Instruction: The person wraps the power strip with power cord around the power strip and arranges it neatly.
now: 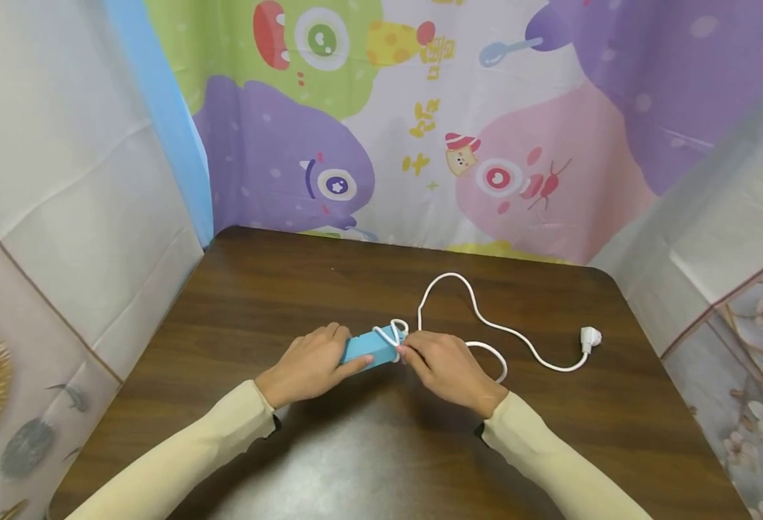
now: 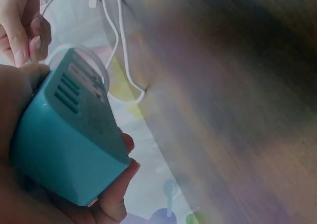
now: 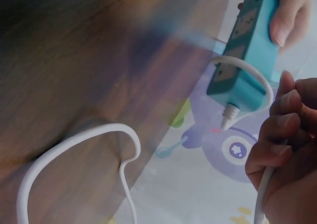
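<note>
One left hand [image 1: 306, 365] comes first from the left side; from my distant place I see that it grips the blue power strip [image 1: 363, 348], with the thumb along the near side. The strip is in front of the person, over the middle part of the brown table [image 1: 329, 462]; it seems lifted and slightly tilted. At its right end, the white cord [image 1: 449, 274] leaves a ribbed collar [image 3: 230, 116] and bends back across the socket side in a loop. Whether this loop goes completely around the strip, I cannot tell. Then comes the right hand [image 1: 451, 370], just beside the strip's end; its fingers are curled and they pinch the cord. Farther right, a long part of the cord lies loose on the table in wide bends, and at its end is the white plug [image 1: 590, 339], well apart from both hands.

In my judgement, the step in hand is winding the cord around the strip, and it is near its beginning, because so much cord is free. For the next move, I think I need the left hand to keep the strip steady, and the right hand to carry the cord around the body with moderate tension, so that the loop does not slip off the end.
</note>
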`<state>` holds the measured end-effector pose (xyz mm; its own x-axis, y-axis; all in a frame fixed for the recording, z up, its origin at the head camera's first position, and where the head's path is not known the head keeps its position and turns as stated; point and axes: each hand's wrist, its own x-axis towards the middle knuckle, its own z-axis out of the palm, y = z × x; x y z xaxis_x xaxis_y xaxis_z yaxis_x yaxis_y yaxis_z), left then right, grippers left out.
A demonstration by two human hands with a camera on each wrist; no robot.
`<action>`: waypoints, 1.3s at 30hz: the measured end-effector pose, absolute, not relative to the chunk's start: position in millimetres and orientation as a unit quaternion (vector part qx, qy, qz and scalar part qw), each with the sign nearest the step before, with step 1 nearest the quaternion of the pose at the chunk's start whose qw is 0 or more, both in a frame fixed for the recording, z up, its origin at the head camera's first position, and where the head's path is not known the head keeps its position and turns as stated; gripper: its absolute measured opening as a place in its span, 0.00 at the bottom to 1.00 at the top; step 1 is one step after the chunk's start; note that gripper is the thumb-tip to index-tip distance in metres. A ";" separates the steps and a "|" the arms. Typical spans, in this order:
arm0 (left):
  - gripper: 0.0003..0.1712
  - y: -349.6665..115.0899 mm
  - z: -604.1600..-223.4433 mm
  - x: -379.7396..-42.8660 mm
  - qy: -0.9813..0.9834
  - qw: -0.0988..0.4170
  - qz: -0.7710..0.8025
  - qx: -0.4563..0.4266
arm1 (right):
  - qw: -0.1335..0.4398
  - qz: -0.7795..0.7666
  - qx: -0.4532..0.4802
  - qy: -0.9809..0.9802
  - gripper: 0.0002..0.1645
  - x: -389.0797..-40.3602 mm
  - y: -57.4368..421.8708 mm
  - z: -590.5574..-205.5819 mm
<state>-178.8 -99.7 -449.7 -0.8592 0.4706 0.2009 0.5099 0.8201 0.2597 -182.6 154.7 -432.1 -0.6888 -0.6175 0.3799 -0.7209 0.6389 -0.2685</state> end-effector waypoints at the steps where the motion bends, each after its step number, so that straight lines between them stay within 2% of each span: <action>1: 0.34 -99.9 -449.2 -179.7 -0.952 0.068 -0.155 -0.255 | 0.127 0.207 0.372 -0.896 0.12 -182.2 154.8 -431.6; 15: 0.34 -101.4 -443.2 -181.5 -0.946 0.127 -0.197 -0.223 | 0.105 0.287 0.367 -0.879 0.11 -184.2 157.1 -433.5; 23: 0.34 -104.5 -441.9 -183.6 -0.935 0.119 -0.283 -0.176 | 0.066 0.327 0.347 -0.877 0.09 -182.6 158.4 -435.4; 28: 0.36 -104.4 -438.3 -181.9 -0.923 0.083 -0.340 -0.159 | 0.032 0.383 0.348 -0.855 0.08 -182.2 158.7 -436.8; 33: 0.37 -103.5 -434.4 -179.4 -0.903 0.025 -0.400 -0.154 | 0.024 0.400 0.355 -0.845 0.08 -182.8 157.9 -439.5; 39: 0.32 -104.5 -432.7 -178.4 -0.852 -0.054 -0.499 -0.147 | 0.006 0.416 0.365 -0.833 0.10 -183.9 157.1 -443.8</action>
